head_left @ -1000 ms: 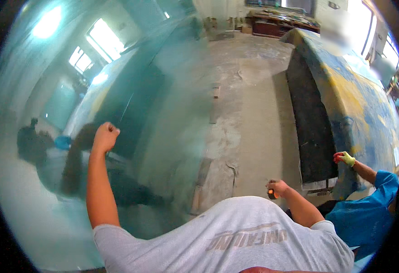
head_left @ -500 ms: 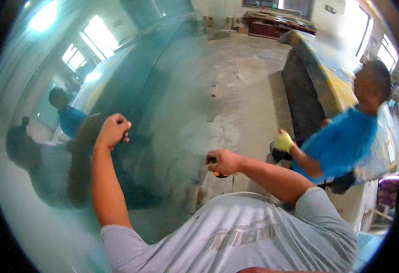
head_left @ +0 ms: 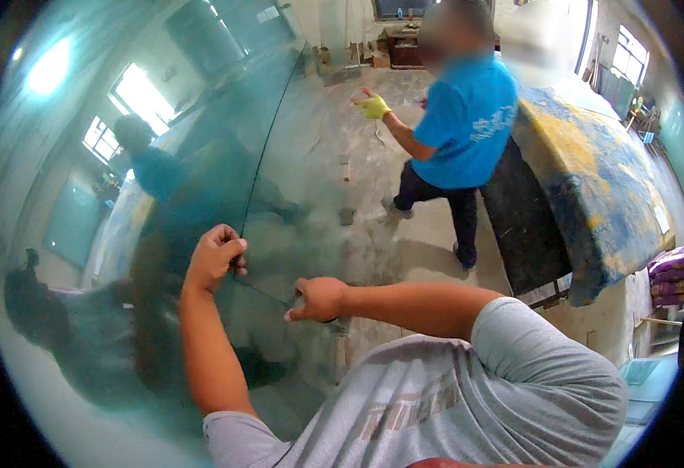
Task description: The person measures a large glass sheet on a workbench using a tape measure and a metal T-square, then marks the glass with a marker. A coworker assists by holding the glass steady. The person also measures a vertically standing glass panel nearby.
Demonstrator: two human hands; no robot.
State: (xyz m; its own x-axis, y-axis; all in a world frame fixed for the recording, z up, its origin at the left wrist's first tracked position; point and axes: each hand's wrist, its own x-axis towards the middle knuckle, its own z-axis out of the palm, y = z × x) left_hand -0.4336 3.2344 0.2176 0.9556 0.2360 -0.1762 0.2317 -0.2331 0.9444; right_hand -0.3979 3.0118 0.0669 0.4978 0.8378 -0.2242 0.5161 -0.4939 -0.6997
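Observation:
A thin dark string (head_left: 260,164) runs from the far end of a large greenish glass sheet (head_left: 303,168) to my left hand (head_left: 215,256). My left hand is closed in a pinch on it, over the glass. From there the string slants across to my right hand (head_left: 318,298), whose fingers are curled shut around it near the glass's right edge. Whatever else lies inside my right fist is hidden. The glass mirrors the room, my own shape and the co-worker.
A co-worker in a blue shirt (head_left: 466,125) and yellow gloves stands on the concrete floor (head_left: 373,249), ahead right. Behind them is a table with a blue and yellow stained cover (head_left: 591,195). Purple sacks (head_left: 669,277) are stacked at the far right. Small blocks (head_left: 346,216) lie along the glass edge.
My right hand has moved left toward my left hand, which has shifted slightly right and down. The string now shows clearly between them. The co-worker has moved farther away and left.

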